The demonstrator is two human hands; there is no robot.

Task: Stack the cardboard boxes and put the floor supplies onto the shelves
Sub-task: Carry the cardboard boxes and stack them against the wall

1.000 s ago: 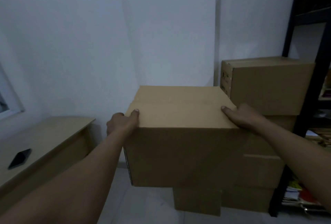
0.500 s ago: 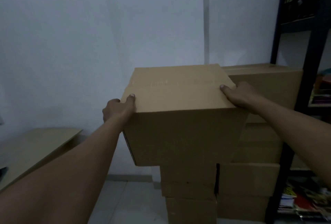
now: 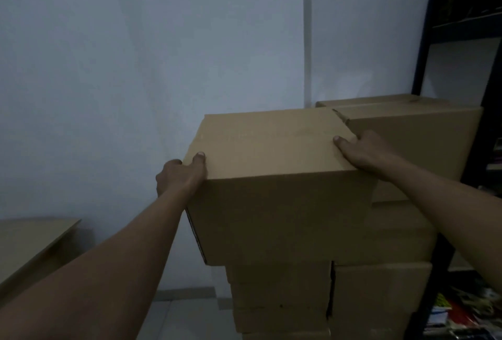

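box [image 3: 271,149] held up at chest height in both hands, in front of a pale wall [image 3: 135,68]. left hand [image 3: 179,176] grips the box's left side near the front top corner: thumb lies flat on the lid, fingers curl round the side wall, tips hidden. right hand [image 3: 364,152] grips the right side the same way: thumb on the lid, fingers go down over the right edge into the narrow gap beside the neighbour box [image 3: 413,133], tips hidden.

the box is closed, lid level, seam along the top faint. it sits over the left stack [image 3: 279,296] of smaller boxes, its bottom edge meeting the top of that stack; cannot tell whether its weight is on the stack or in the hands. it is wider than the stack and overhangs it on the left.

the neighbour box tops the right stack [image 3: 380,299], just beside the held box, tops at about the same height, corners touching or nearly so at the back right. the two stacks stand side by side with a thin dark gap between them.

black shelves [image 3: 426,41] stand at the right edge, right against the right stack. mixed coloured supplies [image 3: 461,309] lie low on them, too dim to name. table [image 3: 30,239] at lower left, well apart from the stacks. light tiled floor [image 3: 184,318] below.
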